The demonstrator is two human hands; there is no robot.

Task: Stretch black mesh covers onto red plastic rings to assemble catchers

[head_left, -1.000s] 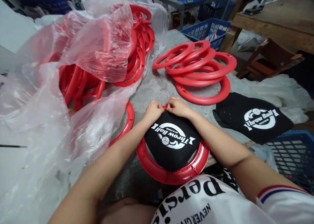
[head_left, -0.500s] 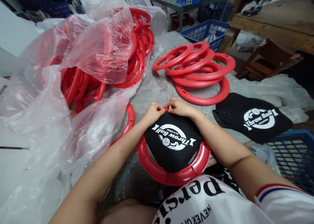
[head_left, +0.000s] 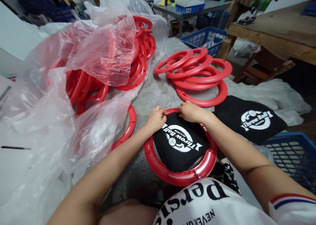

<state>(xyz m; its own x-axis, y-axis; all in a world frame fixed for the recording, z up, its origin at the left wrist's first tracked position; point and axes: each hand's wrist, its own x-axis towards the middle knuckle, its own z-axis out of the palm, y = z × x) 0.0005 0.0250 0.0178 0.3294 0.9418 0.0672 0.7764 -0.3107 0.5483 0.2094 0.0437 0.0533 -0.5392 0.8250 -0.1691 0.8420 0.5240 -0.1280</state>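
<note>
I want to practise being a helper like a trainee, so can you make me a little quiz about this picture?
1. True or false: there is a gap between the left hand and the right hand.
2. The cloth within the nearest ring is: A white, B black or C blue?
3. What covers part of the ring heap at upper left?

Key: 1 true; 2 B; 3 see-through plastic.

"Throw Ball": black panel (head_left: 181,162) inside the red ring (head_left: 181,180); black cloth (head_left: 233,119) at right. White shirt (head_left: 187,215): "Persi" and "NEVER", both lines incomplete.
</note>
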